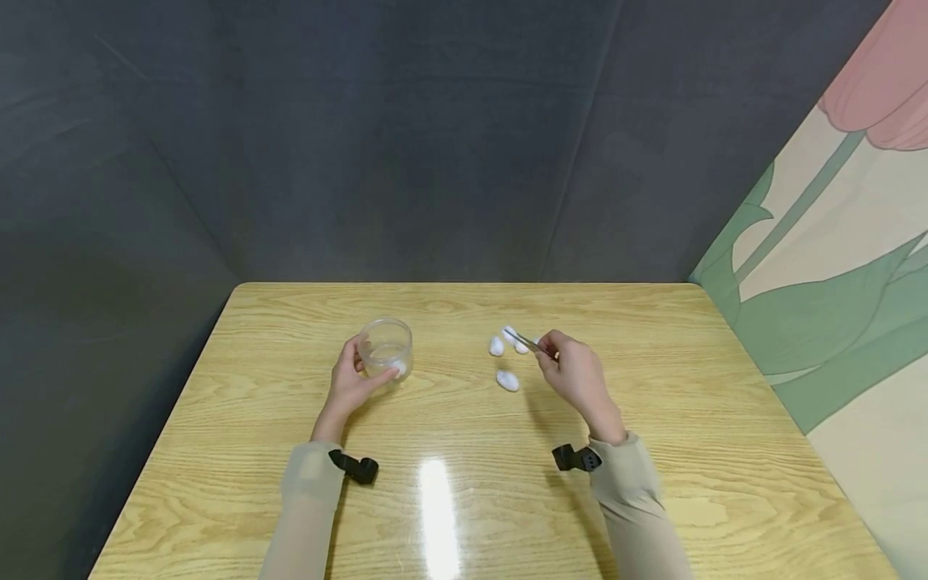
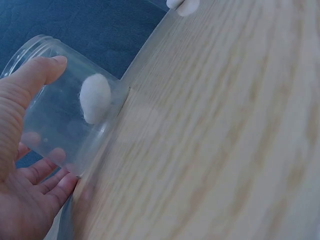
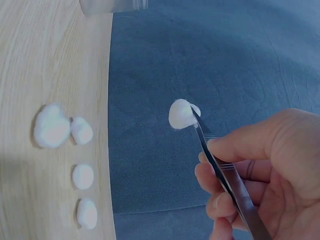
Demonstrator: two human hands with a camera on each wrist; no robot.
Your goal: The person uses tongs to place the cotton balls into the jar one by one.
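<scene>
My left hand holds a clear plastic jar on the table, thumb on the near side and fingers around the far side. One white cotton ball lies inside the jar, low against its wall. In my right hand is a pair of metal tweezers, pinched between thumb and fingers. Their tips grip another cotton ball, raised above the tabletop. Several loose cotton balls lie nearby on the wood, among them one nearer cotton ball and one left cotton ball.
The wooden table reaches back to a dark cloth hanging behind it. A floral curtain borders the right side. Each wrist wears a small black camera, such as the left wrist camera.
</scene>
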